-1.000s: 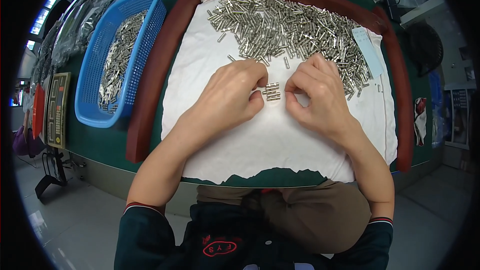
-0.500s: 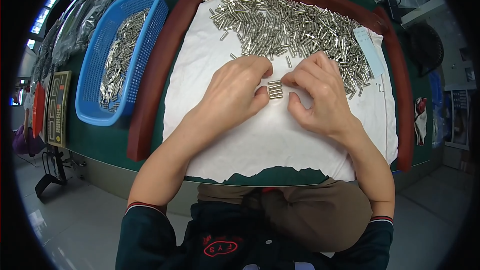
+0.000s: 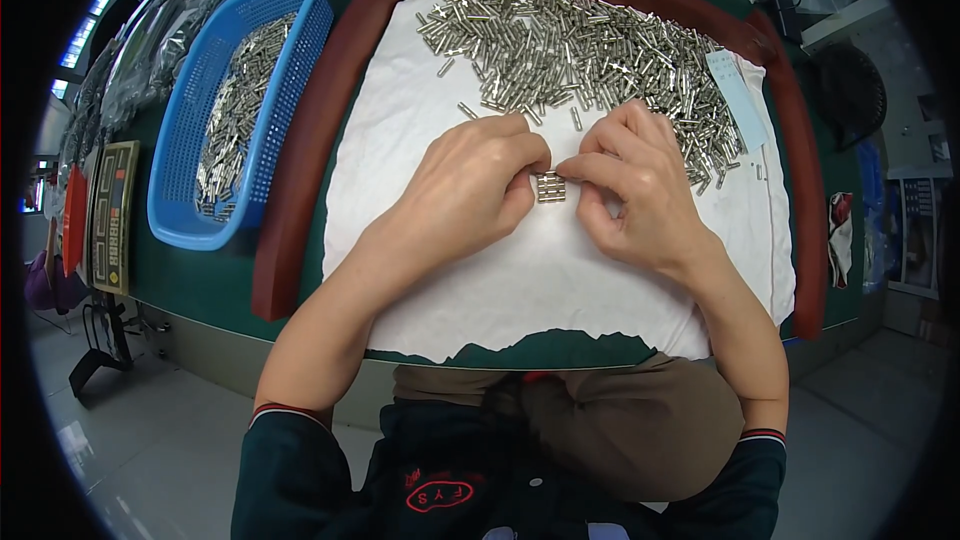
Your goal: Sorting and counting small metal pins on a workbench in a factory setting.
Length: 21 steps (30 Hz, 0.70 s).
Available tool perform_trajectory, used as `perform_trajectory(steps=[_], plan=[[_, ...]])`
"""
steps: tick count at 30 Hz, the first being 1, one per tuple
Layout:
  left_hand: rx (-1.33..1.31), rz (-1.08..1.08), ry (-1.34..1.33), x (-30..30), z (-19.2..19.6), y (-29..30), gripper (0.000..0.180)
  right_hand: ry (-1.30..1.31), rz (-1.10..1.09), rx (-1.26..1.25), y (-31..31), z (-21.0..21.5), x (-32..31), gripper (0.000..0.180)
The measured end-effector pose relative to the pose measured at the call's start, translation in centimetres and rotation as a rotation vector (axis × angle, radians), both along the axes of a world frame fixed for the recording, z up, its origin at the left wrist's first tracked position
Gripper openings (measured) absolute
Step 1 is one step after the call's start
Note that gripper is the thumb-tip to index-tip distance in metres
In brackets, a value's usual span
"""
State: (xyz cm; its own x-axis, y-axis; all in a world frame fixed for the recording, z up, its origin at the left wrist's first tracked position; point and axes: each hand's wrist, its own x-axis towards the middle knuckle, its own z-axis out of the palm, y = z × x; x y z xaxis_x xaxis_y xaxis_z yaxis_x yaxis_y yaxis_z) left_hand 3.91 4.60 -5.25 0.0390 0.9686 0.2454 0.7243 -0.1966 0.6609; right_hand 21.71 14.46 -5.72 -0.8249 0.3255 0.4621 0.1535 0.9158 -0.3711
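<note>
A short stack of small silvery metal pins (image 3: 551, 189) lies side by side on the white cloth (image 3: 500, 280), between my two hands. My left hand (image 3: 472, 172) is closed, its curled index finger and thumb against the stack's left end. My right hand (image 3: 632, 185) is bent in from the other side, its index fingertip touching the stack's upper right corner and its thumb lower down, just off the right end. Beyond my hands a large heap of loose metal pins (image 3: 570, 45) spreads over the cloth, a few lying apart at its near edge.
A red-brown wooden frame (image 3: 330, 140) borders the cloth at left, back and right. Left of it stands a blue perforated basket (image 3: 172, 210) holding more pins. A pale blue paper slip (image 3: 737, 100) lies at the heap's right edge. Plastic bags (image 3: 165, 75) sit at the far left.
My right index finger has moved left onto the stack's corner, and my left fingers have come in slightly. The stack sits a little nearer to me and its pins catch the light differently.
</note>
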Motion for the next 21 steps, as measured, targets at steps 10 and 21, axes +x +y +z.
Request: perform_trajectory(steps=[10, 21], plan=[[-0.032, -0.013, 0.006, 0.00, 0.45, -0.15, 0.014, 0.023, 0.019, 0.008, -0.10, 0.14, 0.02, 0.017], [-0.052, -0.012, 0.027, -0.22, 0.49, -0.16, 0.014, 0.042, 0.031, 0.006, -0.14, 0.22, 0.08, 0.020]])
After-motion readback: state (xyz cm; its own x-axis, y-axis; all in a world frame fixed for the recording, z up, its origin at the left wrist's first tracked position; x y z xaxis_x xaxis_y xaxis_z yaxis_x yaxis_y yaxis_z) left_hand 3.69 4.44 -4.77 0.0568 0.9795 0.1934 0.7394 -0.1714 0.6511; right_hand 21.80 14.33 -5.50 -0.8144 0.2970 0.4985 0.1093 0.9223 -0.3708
